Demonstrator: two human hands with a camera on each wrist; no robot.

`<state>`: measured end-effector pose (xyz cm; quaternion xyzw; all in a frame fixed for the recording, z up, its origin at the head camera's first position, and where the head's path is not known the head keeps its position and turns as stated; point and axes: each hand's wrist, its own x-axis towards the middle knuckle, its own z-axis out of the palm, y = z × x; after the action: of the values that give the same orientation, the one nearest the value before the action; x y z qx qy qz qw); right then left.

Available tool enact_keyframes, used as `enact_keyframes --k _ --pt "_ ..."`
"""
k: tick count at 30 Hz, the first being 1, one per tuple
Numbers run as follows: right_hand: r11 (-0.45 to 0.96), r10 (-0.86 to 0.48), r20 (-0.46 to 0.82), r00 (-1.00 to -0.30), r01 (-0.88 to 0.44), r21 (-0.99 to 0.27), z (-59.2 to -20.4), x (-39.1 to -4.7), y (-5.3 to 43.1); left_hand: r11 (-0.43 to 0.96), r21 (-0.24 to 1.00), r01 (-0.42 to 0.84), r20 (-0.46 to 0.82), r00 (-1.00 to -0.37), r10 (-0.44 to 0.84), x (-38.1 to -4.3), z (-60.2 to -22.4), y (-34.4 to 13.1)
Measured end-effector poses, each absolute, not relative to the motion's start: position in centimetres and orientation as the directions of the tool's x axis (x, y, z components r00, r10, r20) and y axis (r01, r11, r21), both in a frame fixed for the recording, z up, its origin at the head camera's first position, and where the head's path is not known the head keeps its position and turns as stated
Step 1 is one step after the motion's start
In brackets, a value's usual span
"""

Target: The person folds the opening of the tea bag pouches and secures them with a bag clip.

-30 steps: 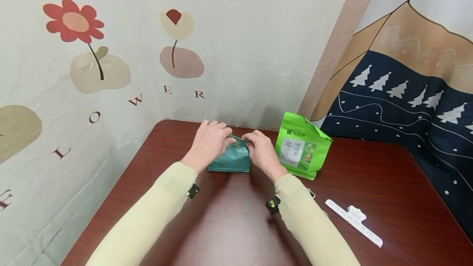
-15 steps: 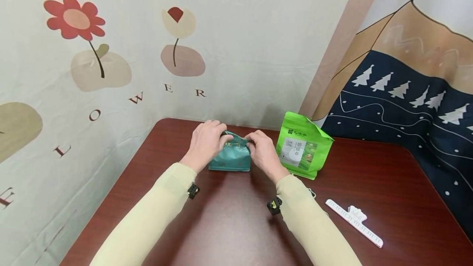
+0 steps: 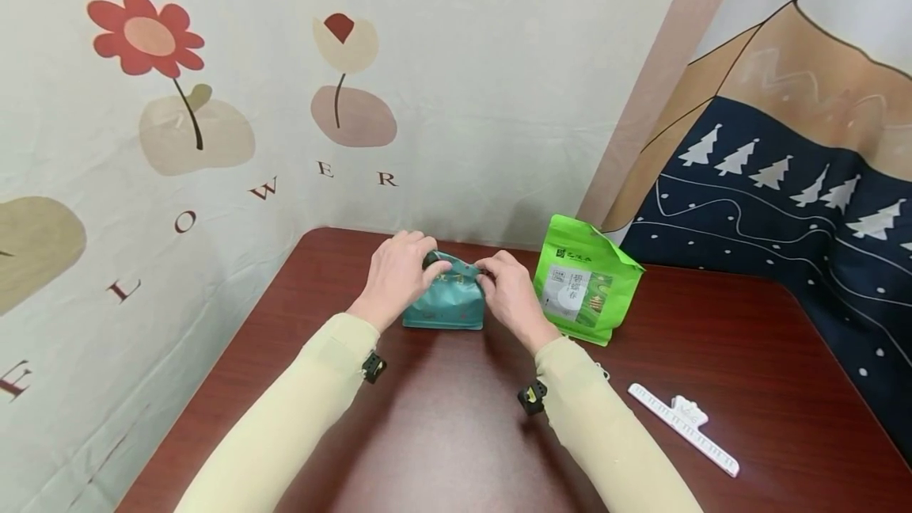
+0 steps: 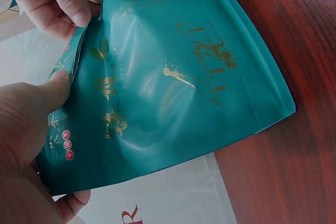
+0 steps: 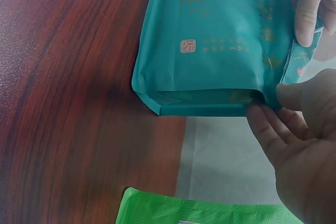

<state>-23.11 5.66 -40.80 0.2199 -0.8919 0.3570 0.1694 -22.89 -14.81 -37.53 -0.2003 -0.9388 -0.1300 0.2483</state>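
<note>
At the far left, a pale wall hanging (image 3: 484, 101) printed with flowers backs the dark wooden table (image 3: 442, 418). The left hand (image 3: 399, 269) pinches one end of the upper edge of a teal pouch (image 3: 445, 303), its thumb on the near face and fingers curled behind, likely because a grip on both faces presses the layers together. The pouch rests with its base on the table near the far edge, between the two hands; its top strip appears folded over, and the tabletop seems to bear the weight, leaving the fingers to manage only the upper part. The right hand (image 3: 509, 287) pinches the other end, thumb over the strip and fingers beneath, so the edge is probably held taut and level between two grips. Just beside that hand a bright green pouch (image 3: 587, 279) stands on its own base, leaning somewhat, its broad bottom apparently enough to keep it up. Farther right and nearer the person, a white clip (image 3: 684, 422) with a long bar lies flat, well apart from both hands. A navy cloth (image 3: 769, 216) with white trees hangs beyond the table's right side.
</note>
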Motion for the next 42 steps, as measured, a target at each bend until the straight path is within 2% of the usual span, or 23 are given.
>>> enact_keyframes --k 17,23,34,42 --pt "0.596 -0.244 0.470 -0.848 -0.514 -0.617 -41.0 -22.2 6.5 0.893 0.206 0.401 0.476 -0.838 0.266 -22.9 -37.7 -14.7" --pt "0.598 -0.239 0.433 -0.869 -0.483 -0.640 -40.8 -21.7 7.1 0.891 0.218 0.397 0.463 -0.846 0.263 -22.9 -37.6 -14.7" --pt "0.568 -0.228 0.432 -0.873 -0.479 -0.669 -41.0 -20.7 8.6 0.916 0.236 0.324 0.349 -0.908 0.231 -22.8 -36.6 -14.5" --pt "0.580 -0.240 0.421 -0.875 -0.476 -0.660 -40.9 -19.7 10.4 0.920 0.240 0.310 0.325 -0.919 0.225 -22.9 -36.6 -14.4"
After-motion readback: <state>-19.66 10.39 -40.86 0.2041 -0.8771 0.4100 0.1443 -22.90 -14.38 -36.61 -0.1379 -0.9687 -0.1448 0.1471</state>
